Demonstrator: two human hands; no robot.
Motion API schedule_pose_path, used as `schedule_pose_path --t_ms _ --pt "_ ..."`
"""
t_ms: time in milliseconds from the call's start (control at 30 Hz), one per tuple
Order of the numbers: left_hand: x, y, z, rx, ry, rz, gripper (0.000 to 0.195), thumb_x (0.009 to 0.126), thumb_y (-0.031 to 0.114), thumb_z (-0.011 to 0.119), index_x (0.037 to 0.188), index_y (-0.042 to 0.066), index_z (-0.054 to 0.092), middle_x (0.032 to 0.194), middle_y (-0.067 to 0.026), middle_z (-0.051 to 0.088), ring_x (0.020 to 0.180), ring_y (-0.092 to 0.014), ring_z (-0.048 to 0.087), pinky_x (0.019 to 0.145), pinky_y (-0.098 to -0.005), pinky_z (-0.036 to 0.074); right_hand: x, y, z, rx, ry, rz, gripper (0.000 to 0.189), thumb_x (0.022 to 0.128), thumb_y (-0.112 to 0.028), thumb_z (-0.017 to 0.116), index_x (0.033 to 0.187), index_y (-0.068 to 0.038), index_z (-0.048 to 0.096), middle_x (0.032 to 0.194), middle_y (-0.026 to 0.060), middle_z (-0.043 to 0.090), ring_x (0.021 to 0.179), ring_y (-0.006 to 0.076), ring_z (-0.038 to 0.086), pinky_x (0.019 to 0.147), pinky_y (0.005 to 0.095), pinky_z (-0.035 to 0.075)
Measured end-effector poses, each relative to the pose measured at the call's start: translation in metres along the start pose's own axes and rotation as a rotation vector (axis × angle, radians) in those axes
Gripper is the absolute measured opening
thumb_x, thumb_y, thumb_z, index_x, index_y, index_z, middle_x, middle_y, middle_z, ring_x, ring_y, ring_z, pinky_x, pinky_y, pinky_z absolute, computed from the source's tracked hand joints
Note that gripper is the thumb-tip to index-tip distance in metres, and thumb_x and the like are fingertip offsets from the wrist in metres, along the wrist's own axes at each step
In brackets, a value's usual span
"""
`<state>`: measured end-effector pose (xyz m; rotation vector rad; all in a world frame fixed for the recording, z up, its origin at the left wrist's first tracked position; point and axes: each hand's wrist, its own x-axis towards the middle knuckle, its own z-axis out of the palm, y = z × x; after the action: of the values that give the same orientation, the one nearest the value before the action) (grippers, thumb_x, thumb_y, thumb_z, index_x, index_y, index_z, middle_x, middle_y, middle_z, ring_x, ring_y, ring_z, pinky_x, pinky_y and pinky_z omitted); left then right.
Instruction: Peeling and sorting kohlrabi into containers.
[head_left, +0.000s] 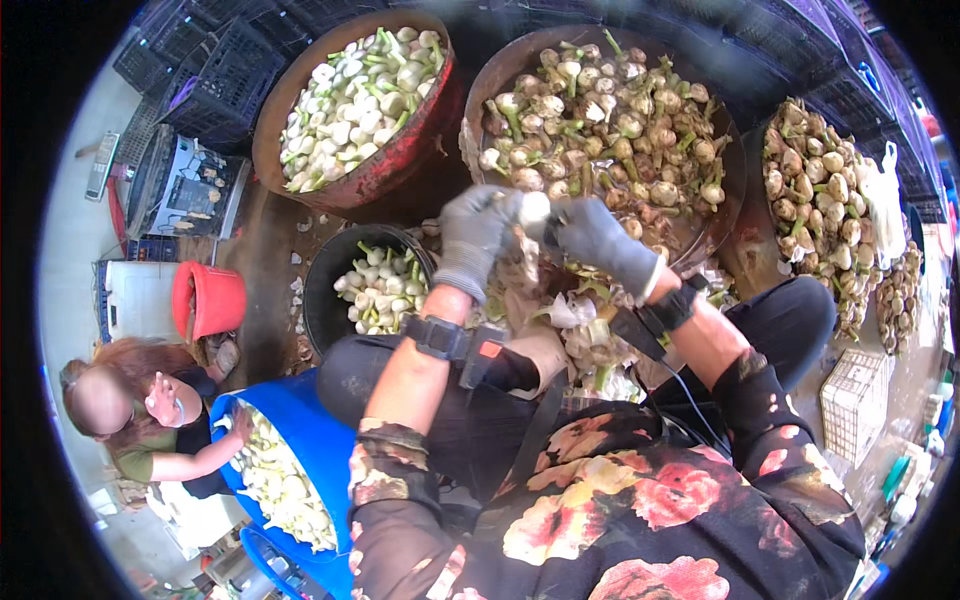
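Both my hands wear grey gloves and meet over a heap of peeled skins (577, 319). My left hand (480, 232) is closed on a white peeled bulb (535, 210), which looks like garlic. My right hand (600, 240) is curled at the bulb's right side; blur hides whether it holds a small tool. Just beyond my hands stands a wide round tub (474, 105) of soil-stained bulbs with stems in water. A black bucket (322, 289) with peeled white bulbs is left of my left hand. Farther up left, a rusty red tub (405, 169) holds many more peeled bulbs.
On the left, a person (157, 420) reaches into a blue barrel (315, 412) of pale bulbs. Near them stand a red bucket (221, 300) and a white container (139, 300). Dark plastic crates (232, 82) line the back. Unpeeled bulbs (821, 210) and a white crate (855, 405) are at right.
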<state>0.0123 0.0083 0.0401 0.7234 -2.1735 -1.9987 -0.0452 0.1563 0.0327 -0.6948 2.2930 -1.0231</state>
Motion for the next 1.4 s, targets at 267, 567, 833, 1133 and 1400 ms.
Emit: schedule_pose_path --t_ms 267,567,833,1133,1400 --pt "0.021 0.099 -0.135 0.437 0.007 -0.013 0.011 0.075 0.018 0.062 0.08 0.009 0.062 0.057 0.003 0.051 0.042 -0.001 0.039 0.036 -0.0145 0.028 0.05 0.061 -0.03 -0.198 0.036 0.1 0.017 0.069 -0.003 0.052 0.08 -0.012 0.062 0.072 0.005 0.061 0.066 0.0175 0.059 0.059 0.0288 0.046" --pt "-0.007 -0.093 -0.176 0.746 -0.099 -0.272 0.038 0.068 0.019 0.063 0.102 0.006 0.054 0.092 -0.0116 0.058 0.084 -0.021 0.056 0.073 -0.0287 0.044 0.097 0.15 0.044 -0.666 -0.528 -0.584 0.026 0.066 -0.011 0.056 0.092 -0.013 0.059 0.094 0.0078 0.057 0.089 0.0268 0.053 0.072 0.0363 0.044" --pt "-0.018 -0.132 -0.111 0.318 -0.168 -0.198 0.033 0.075 0.016 0.059 0.103 0.002 0.053 0.085 0.0 0.055 0.067 -0.007 0.048 0.06 -0.0207 0.042 0.121 0.18 0.08 -0.846 -0.669 -0.323 0.027 0.056 -0.017 0.062 0.08 -0.006 0.061 0.084 0.0131 0.058 0.079 0.0301 0.056 0.069 0.0376 0.044" --pt "0.016 -0.088 -0.067 0.211 -0.102 0.054 0.035 0.072 0.021 0.061 0.102 0.004 0.055 0.096 -0.0076 0.055 0.084 -0.015 0.053 0.071 -0.0245 0.043 0.115 0.139 0.014 -0.559 -0.307 0.226 0.026 0.064 -0.028 0.061 0.081 -0.009 0.064 0.08 0.0105 0.061 0.075 0.0282 0.057 0.067 0.0347 0.045" --pt "0.027 -0.056 -0.02 0.525 -0.106 0.507 0.068 0.064 0.031 0.069 0.117 0.001 0.039 0.115 -0.0138 0.044 0.1 -0.024 0.048 0.087 -0.0311 0.038 0.084 0.061 0.023 0.568 -0.098 0.191 0.008 0.075 -0.003 0.048 0.069 -0.001 0.053 0.057 -0.0009 0.048 0.046 0.0063 0.042 0.042 0.0212 0.035"
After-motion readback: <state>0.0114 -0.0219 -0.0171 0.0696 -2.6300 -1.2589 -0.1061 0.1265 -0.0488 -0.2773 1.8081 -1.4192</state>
